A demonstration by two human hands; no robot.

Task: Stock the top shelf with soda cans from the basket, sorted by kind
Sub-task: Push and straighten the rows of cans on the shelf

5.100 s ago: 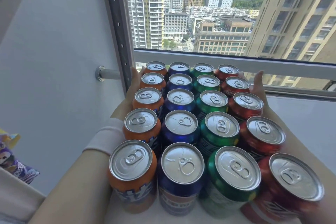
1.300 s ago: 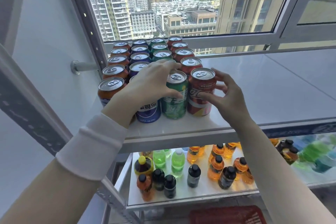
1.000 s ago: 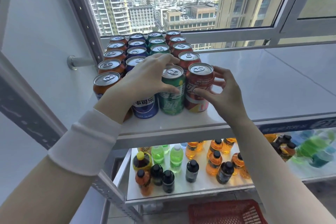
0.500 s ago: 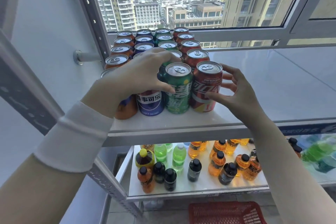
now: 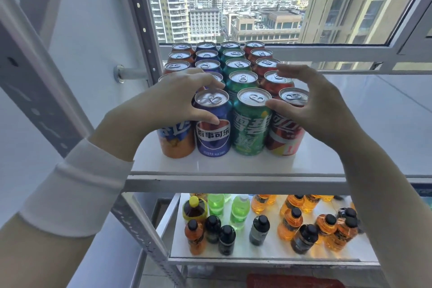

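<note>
My left hand point(image 5: 173, 103) had slid toward 9 o'clock off the front blue can point(image 5: 214, 138), thumb on its label, fingers arched behind. Gripping or not, I couldn't tell. My right hand point(image 5: 313, 107) had lifted off the red can point(image 5: 286, 133), fingers loose. Soda cans point(image 5: 243, 77) stood sorted in four rows on the top shelf point(image 5: 350, 124), so stocking looked done.

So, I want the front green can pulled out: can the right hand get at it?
Probably yes. The right hand hovers beside the front green can, thumb near its rim, and the can's front faces the open shelf edge. The blue can and red can flank it, so gripping from above looks easiest.
</note>
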